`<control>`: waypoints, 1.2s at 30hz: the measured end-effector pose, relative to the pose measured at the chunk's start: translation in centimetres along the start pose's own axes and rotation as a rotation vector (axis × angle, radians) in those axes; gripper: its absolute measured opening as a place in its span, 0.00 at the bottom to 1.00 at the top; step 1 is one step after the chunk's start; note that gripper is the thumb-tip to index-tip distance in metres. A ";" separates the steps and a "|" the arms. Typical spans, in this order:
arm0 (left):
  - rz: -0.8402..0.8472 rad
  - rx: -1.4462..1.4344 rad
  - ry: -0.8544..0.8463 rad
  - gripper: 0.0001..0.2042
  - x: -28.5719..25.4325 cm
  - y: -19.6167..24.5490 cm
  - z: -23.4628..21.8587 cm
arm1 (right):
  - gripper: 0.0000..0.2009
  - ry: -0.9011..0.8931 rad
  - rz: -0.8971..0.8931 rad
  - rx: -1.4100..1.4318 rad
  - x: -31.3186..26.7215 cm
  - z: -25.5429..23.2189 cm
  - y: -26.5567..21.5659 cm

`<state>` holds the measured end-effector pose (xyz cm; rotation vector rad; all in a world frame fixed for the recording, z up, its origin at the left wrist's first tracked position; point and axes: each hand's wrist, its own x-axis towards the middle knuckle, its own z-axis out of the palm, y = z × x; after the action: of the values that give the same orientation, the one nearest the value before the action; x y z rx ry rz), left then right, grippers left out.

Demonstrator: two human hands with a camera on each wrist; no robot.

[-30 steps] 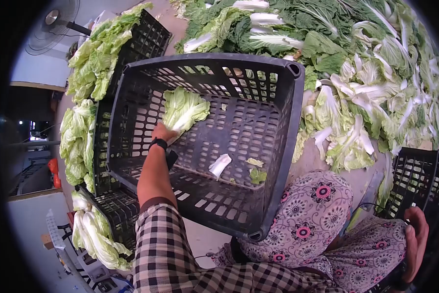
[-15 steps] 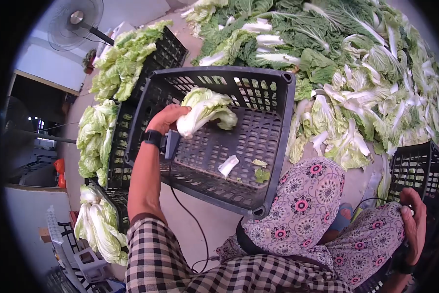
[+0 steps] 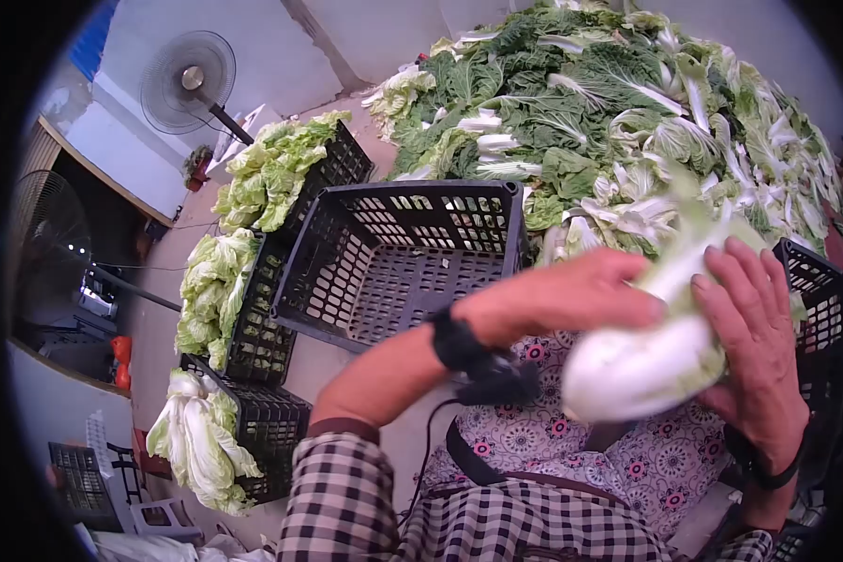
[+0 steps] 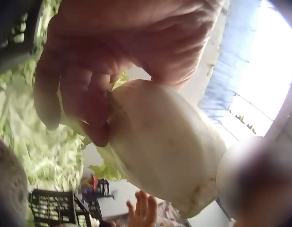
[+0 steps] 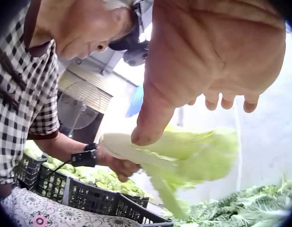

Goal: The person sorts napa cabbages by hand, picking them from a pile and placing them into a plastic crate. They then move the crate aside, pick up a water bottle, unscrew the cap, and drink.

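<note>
A head of napa cabbage, blurred with motion, is held over the lap, its white base towards the lower left. My left hand grips it from the left; in the left wrist view the fingers curl at the side of the pale cabbage. Beside its leafy end is my right hand, fingers extended. In the right wrist view that hand's palm faces the camera, with the thumb overlapping the cabbage and the fingers stretched out.
A black plastic crate stands ahead, with small leaf scraps inside. Crates heaped with cabbage line the left. A large pile of cabbage leaves covers the floor beyond. Another black crate is at the right, and a fan stands far left.
My left hand has lifted the cabbage out of the crate and carried it right, over the lap. My right hand has come up from beside the knee to the cabbage.
</note>
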<state>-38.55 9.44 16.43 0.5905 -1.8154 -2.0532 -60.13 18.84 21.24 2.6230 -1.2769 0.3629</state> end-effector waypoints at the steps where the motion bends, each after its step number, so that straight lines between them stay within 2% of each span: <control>1: 0.081 -0.002 -0.138 0.19 1.5 -0.5 1.7 | 0.36 0.072 0.002 0.054 -0.9 0.0 0.5; 4: 0.070 0.021 -0.204 0.18 3.6 -2.7 2.4 | 0.30 0.189 0.099 0.170 -6.5 0.7 4.7; 6: 0.048 0.029 0.035 0.17 1.6 -2.5 1.3 | 0.25 0.274 0.386 0.338 -13.7 1.4 8.7; 8: 0.026 0.133 0.266 0.16 -1.6 -2.8 -0.8 | 0.23 0.367 0.660 0.365 -17.8 1.0 9.8; 11: 0.012 0.382 0.590 0.14 -8.2 -5.9 -4.3 | 0.23 0.332 0.916 -0.051 -19.7 -3.2 9.6; 12: -0.027 0.487 0.731 0.13 -10.6 -7.2 -5.2 | 0.21 0.432 0.987 0.027 -22.2 -2.2 11.0; 13: -0.067 0.588 0.871 0.13 -12.8 -8.3 -5.8 | 0.20 0.530 1.056 0.105 -26.8 -0.5 14.6; 14: -0.052 0.569 1.031 0.13 -15.0 -8.9 -6.2 | 0.19 0.628 1.122 0.184 -31.0 1.1 17.6; 16: -0.005 0.527 1.316 0.13 -19.4 -10.5 -6.9 | 0.20 0.448 1.009 0.086 -37.6 4.5 21.4; 18: 0.009 0.441 1.533 0.16 -23.3 -13.2 -6.9 | 0.22 0.270 0.891 -0.003 -40.8 7.2 23.4; 19: -0.006 0.375 1.622 0.19 -24.6 -14.3 -6.3 | 0.23 0.214 0.922 0.019 -38.0 6.9 22.2; 21: -0.088 0.143 1.744 0.24 -25.3 -15.4 -4.4 | 0.23 0.235 0.990 0.182 -29.0 4.9 18.0; 22: -0.127 0.022 1.797 0.26 -25.3 -15.7 -4.1 | 0.23 0.228 0.974 0.183 -26.9 4.8 17.9; 25: -0.055 -0.014 1.788 0.31 -25.4 -15.6 -4.3 | 0.22 0.223 0.914 0.185 -22.0 4.3 18.2; 27: -0.006 -0.073 1.795 0.30 -26.8 -16.5 -3.4 | 0.22 0.255 0.885 0.200 -19.3 3.4 18.0; 30: -0.170 -0.505 1.720 0.32 -28.4 -19.0 -3.1 | 0.21 0.317 0.834 0.264 -15.0 2.3 17.2; 32: -0.258 -0.740 1.705 0.32 -28.1 -20.4 -3.8 | 0.21 0.292 0.756 0.197 -11.6 2.1 17.0; 35: -0.118 -0.599 1.281 0.33 -24.6 -19.3 -4.5 | 0.22 0.276 0.679 0.284 -4.5 2.0 14.3; 36: -0.132 -0.637 1.287 0.31 -24.0 -19.4 -4.9 | 0.22 0.270 0.660 0.345 -2.4 2.3 13.6</control>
<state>-15.03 19.96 -1.23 1.3686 -0.3772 -1.4774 -72.07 11.74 19.33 2.1940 -2.0945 1.0793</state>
